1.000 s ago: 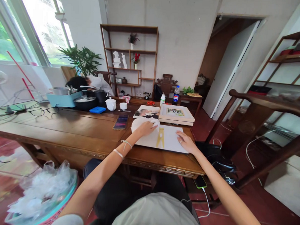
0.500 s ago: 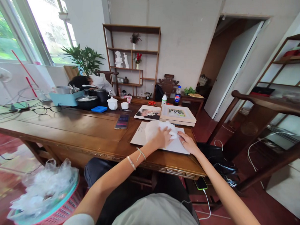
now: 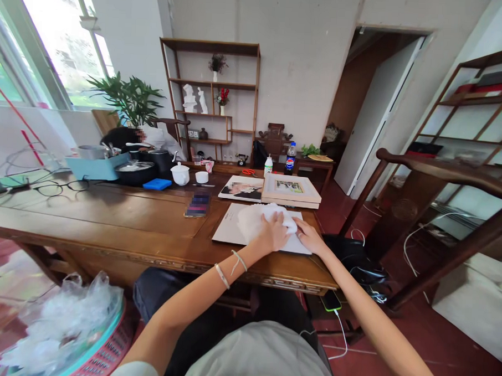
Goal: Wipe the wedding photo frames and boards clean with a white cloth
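Observation:
A crumpled white cloth [image 3: 249,221] lies on a flat white panel [image 3: 229,231] near the table's front edge. My left hand [image 3: 274,231] presses down on this cloth from above, its fingers curled into the folds. On the panel's right side rests my right hand [image 3: 309,236], open, fingers stretched out over the surface and pointing toward the cloth. Part of the panel is hidden under the cloth and both hands. Small print shows on its uncovered left part.
Behind the panel lie framed pictures [image 3: 294,199] and a portrait print [image 3: 239,194]. A phone [image 3: 197,205] is to the left, with a blue box [image 3: 157,184], teapot [image 3: 179,174] and pots beyond. A bottle [image 3: 291,158] stands at the back. A wooden chair [image 3: 403,211] is at right.
The view has turned slightly right, so everything appears further left. My left hand's fingers look more drawn together on the cloth. My right hand stays at the panel's right side.

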`<state>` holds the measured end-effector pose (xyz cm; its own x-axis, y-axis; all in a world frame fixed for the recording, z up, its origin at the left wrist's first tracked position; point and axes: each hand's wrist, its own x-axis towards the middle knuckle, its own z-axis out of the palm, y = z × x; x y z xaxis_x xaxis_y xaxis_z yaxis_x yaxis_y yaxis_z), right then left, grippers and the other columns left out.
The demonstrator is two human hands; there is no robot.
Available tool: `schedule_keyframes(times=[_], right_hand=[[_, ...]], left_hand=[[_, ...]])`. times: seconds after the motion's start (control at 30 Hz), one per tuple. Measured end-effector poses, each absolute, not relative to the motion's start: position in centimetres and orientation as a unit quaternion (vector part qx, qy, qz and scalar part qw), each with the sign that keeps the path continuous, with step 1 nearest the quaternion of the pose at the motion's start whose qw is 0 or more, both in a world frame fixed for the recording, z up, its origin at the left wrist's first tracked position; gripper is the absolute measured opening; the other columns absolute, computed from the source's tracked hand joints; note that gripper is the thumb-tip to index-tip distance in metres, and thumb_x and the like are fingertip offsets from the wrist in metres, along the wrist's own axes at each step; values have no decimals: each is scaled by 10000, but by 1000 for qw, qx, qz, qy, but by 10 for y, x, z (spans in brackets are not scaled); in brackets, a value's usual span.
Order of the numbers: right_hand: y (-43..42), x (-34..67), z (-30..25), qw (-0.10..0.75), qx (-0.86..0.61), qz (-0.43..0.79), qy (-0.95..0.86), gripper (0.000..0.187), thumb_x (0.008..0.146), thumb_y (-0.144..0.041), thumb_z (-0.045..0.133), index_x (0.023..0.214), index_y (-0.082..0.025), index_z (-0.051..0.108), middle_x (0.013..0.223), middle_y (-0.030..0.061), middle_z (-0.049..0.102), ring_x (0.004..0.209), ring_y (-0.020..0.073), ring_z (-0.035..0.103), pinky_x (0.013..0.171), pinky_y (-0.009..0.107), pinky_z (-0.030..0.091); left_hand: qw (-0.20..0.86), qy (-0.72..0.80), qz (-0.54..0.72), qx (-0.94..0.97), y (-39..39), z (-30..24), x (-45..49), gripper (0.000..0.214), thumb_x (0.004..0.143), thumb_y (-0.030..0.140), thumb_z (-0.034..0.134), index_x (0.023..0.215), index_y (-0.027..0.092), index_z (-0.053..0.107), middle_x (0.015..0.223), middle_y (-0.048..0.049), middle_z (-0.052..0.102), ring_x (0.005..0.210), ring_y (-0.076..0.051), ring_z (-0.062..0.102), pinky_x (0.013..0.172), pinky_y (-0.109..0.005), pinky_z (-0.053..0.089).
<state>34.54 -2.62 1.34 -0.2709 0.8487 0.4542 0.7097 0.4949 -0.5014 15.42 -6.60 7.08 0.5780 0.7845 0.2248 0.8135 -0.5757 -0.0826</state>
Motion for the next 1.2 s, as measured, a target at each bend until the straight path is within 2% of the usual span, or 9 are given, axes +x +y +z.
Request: schedule_keyframes(times=[0.1, 0.2, 0.4, 0.57, 0.67, 0.77, 0.9, 1.03, 1.2], right_hand=[[-28, 344, 16, 345, -494, 93, -793, 499, 763, -111, 459, 1230, -193, 616, 1344, 87, 566, 1290, 268, 478, 1104, 481, 346], [-29, 342, 17, 349, -490, 100, -792, 520, 721, -75, 471, 1193, -206, 645, 1332, 74, 579, 1290, 274, 477, 1104, 478, 346], [-27, 343, 15, 371, -483, 117, -784, 390, 761, -151, 531, 1109, -227, 691, 1288, 66, 615, 1253, 286, 515, 1087, 474, 372], [-25, 346, 12, 362, -481, 110, -791, 442, 737, -109, 528, 1140, -221, 671, 1287, 72, 615, 1263, 273, 507, 1098, 480, 358], [-26, 345, 12, 364, -473, 100, -796, 470, 735, -96, 510, 1164, -224, 654, 1296, 67, 608, 1281, 271, 488, 1104, 485, 345], [-27, 342, 12, 365, -475, 91, -796, 394, 797, -150, 497, 1152, -222, 650, 1298, 74, 604, 1275, 270, 493, 1091, 486, 360], [-31, 339, 15, 354, -489, 82, -793, 347, 840, -179, 465, 1138, -186, 643, 1276, 109, 610, 1240, 270, 523, 1070, 470, 381], [-34, 337, 18, 348, -482, 65, -802, 337, 859, -178, 433, 1125, -197, 639, 1175, 95, 653, 1133, 252, 588, 1005, 444, 438], [-34, 337, 18, 344, -487, 71, -800, 350, 848, -176, 439, 1137, -181, 637, 1195, 106, 643, 1127, 258, 590, 1006, 448, 437]], left_hand=[[75, -485, -74, -868, -53, 70, 168, 428, 952, 364, 377, 1275, 174, 585, 1536, -150, 254, 1393, -410, 224, 1025, -711, 230], [73, -471, -74, -876, -63, 67, 169, 422, 954, 357, 367, 1254, 175, 601, 1518, -144, 305, 1392, -397, 235, 1043, -692, 224], [112, -367, -120, -915, -128, 55, 146, 365, 941, 344, 391, 1080, 175, 684, 1490, -140, 360, 1366, -392, 292, 1032, -694, 250], [79, -325, -117, -935, -132, 62, 122, 285, 885, 319, 483, 1060, 203, 676, 1486, -87, 384, 1370, -321, 316, 1087, -593, 264], [17, -347, -84, -934, -93, 78, 117, 310, 822, 266, 529, 1090, 167, 650, 1403, -124, 487, 1317, -301, 404, 1090, -508, 302], [-60, -368, -74, -925, -46, 93, 122, 302, 829, 231, 480, 1064, 123, 637, 1196, -140, 637, 1106, -267, 585, 991, -385, 416], [-125, -383, -109, -909, -4, 105, 147, 281, 832, 214, 421, 999, 141, 636, 1049, -78, 688, 939, -212, 634, 801, -257, 474], [-132, -386, -102, -907, 8, 110, 177, 290, 820, 210, 407, 961, 117, 643, 1014, -89, 692, 879, -202, 637, 711, -231, 469], [-100, -396, -94, -908, 9, 106, 174, 299, 834, 205, 409, 961, 88, 654, 986, -136, 695, 892, -231, 641, 763, -273, 477]])
